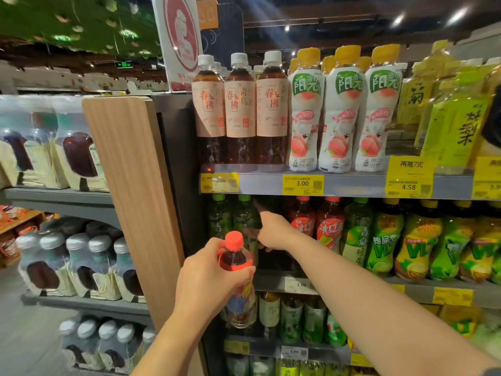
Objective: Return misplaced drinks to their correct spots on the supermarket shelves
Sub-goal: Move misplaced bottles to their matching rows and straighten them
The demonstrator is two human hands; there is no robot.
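Gripping red-capped bottle, left hand

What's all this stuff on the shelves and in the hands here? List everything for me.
brown tea bottles: three in front, peach labels, top shelf left
peach drink bottles: three in front, white, yellow caps, top shelf middle
red-labelled bottles: two, middle shelf
green bottles: two, middle shelf left
price tags: several, yellow, shelf edges
wrapped bottle packs: several, left aisle
red-capped bottle: one, held
left hand: grips red-capped bottle
right hand: reaches into middle shelf
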